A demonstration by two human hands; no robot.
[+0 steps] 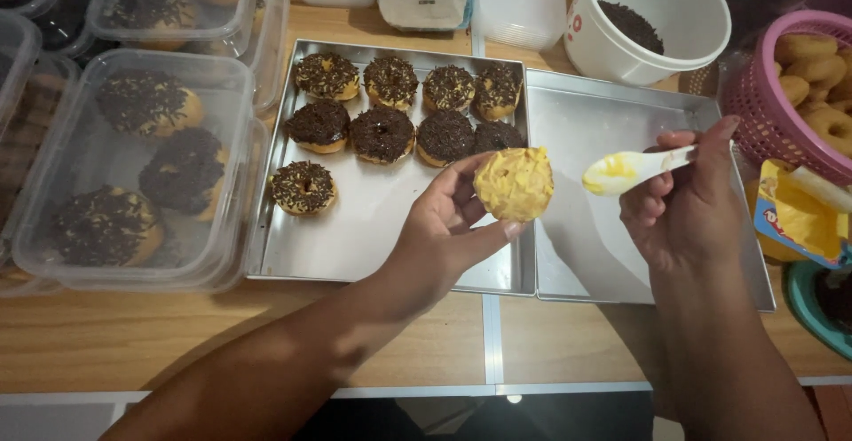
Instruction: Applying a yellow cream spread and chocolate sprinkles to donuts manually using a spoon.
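Note:
My left hand (439, 228) holds a donut (515, 183) coated with yellow spread, tilted up over the seam between two metal trays. My right hand (688, 201) grips a white plastic spoon (632, 168) whose bowl carries yellow spread, a short gap to the right of the donut. The left metal tray (373, 237) carries several donuts topped with chocolate sprinkles (382, 133) in rows at its far side. The right metal tray (603, 122) lies bare under the spoon.
Clear lidded plastic boxes (133, 166) with sprinkled donuts stack at the left. A white bowl of chocolate sprinkles (648, 19) stands at the back right, a pink basket of plain donuts (803, 86) at the right edge, an opened yellow spread packet (794, 219) below it.

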